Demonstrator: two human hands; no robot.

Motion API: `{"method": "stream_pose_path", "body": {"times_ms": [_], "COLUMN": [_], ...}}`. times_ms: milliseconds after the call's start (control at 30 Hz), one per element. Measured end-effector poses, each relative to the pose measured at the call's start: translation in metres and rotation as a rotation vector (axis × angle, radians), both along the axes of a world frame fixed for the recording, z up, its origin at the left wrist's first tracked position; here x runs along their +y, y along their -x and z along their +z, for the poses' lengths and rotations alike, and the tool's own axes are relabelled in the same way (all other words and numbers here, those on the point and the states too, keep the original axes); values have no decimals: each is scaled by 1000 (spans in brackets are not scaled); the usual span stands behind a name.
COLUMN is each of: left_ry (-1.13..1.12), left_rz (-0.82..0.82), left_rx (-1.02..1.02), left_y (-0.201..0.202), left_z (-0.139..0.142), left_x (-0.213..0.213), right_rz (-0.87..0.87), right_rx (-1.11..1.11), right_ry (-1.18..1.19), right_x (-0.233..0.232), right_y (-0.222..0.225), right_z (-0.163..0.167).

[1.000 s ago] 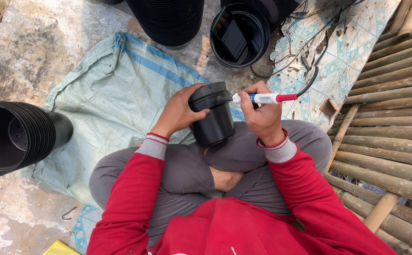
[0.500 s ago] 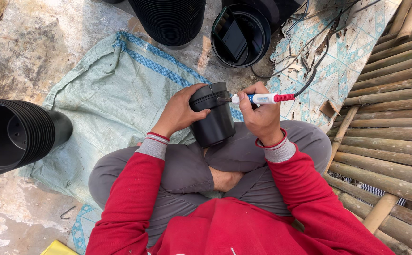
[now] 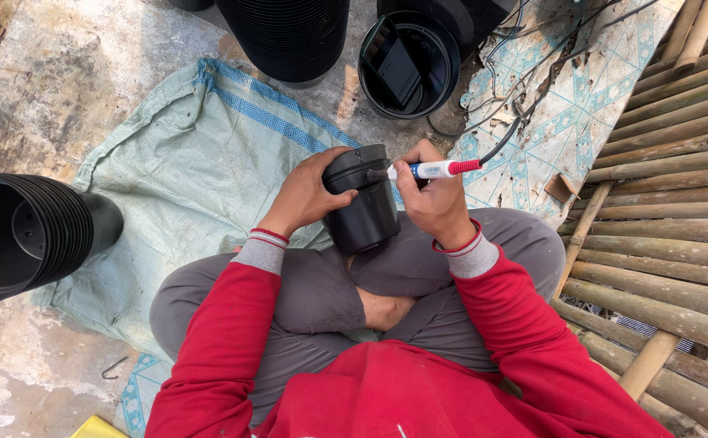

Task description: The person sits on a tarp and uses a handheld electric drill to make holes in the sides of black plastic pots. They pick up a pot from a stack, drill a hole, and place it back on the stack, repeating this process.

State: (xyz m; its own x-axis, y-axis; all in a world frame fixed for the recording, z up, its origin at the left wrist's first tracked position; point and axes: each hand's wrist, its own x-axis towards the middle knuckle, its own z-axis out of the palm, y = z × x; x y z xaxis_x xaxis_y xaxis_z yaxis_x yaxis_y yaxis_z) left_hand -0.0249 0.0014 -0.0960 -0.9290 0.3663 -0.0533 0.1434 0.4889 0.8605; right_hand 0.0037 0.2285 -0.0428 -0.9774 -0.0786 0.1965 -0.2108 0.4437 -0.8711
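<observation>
Head view, looking straight down: nearest are the person's red sleeves with grey cuffs and the crossed legs in grey trousers, a bare foot [image 3: 382, 308] tucked between them. Just above the lap sits the pot [image 3: 363, 204], a small black plastic one, lying tilted on its side over the knees. The left hand [image 3: 305, 193] is wrapped around the pot's upper end, fingers curled closed over its rim. The right hand [image 3: 428, 199] is closed on a tool [image 3: 431, 169] (white body, red rear end, blue near the tip), held level, its dark tip touching the pot's side near the rim. A black cable runs from the tool's red end away over the floor.

Under and left of the legs lies a pale green woven sack [image 3: 183, 162] with a blue stripe, spread on the concrete floor. To the far left a stack of black pots [image 3: 25, 235] lies on its side. To the right are bamboo poles [image 3: 670, 203]. Farthest off, a bucket [image 3: 409, 63] stands open, beside another stack [image 3: 285, 36].
</observation>
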Motion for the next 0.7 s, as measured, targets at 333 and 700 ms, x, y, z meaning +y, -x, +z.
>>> {"method": "stream_pose_path", "body": {"times_ms": [333, 700], "left_ry": [11, 18], "left_rz": [-4, -3], "left_rx": [9, 26], "left_y": [-2, -2], "left_z": [1, -3], "left_x": [1, 1], "right_rz": [24, 25], "right_rx": [18, 7], "right_ry": [16, -8], "right_x": [-1, -2], "right_y": [3, 4], "right_z": [-2, -6]}}
